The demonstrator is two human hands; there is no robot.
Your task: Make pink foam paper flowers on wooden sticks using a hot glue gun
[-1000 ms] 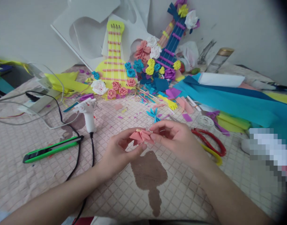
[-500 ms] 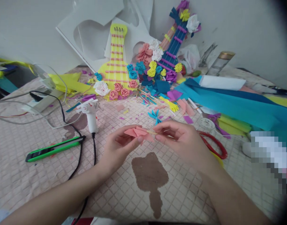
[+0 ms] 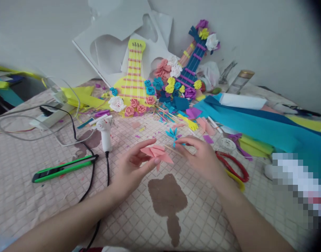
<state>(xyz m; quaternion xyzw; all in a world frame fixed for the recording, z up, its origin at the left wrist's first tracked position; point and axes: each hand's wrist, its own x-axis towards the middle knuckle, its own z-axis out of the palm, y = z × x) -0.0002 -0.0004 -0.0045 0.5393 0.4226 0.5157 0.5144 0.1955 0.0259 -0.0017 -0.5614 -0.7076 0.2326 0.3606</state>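
Pink paper flower (image 3: 157,151), one, folded with pointed petals: held above the counter (image 3: 205,217), centre, in front of the person. Left hand (image 3: 130,168): pinching the flower at its left side, thumb on the near face, fingers curled behind; forearm slanting in from the lower left, palm turned inward. Thin stick (image 3: 172,150), one, pale: its tip just beside the flower's right edge, contact between the two unclear. Right hand (image 3: 201,157): pinching the stick between thumb and forefinger, other fingers bent, back of the hand turned upward and outward; forearm slanting in from the lower right. Blue paper piece (image 3: 172,133), one, star-like: just beyond the right fingertips. Glue gun (image 3: 106,136), white, black-corded: beyond the left hand, to its left. Utility knife (image 3: 64,169), green: lying farther left. Red-handled tool (image 3: 232,166): beside the right forearm, partly hidden. Yellow paper guitar (image 3: 135,77) and dark blue paper guitar (image 3: 193,68), both flower-trimmed: at the back, leaning.
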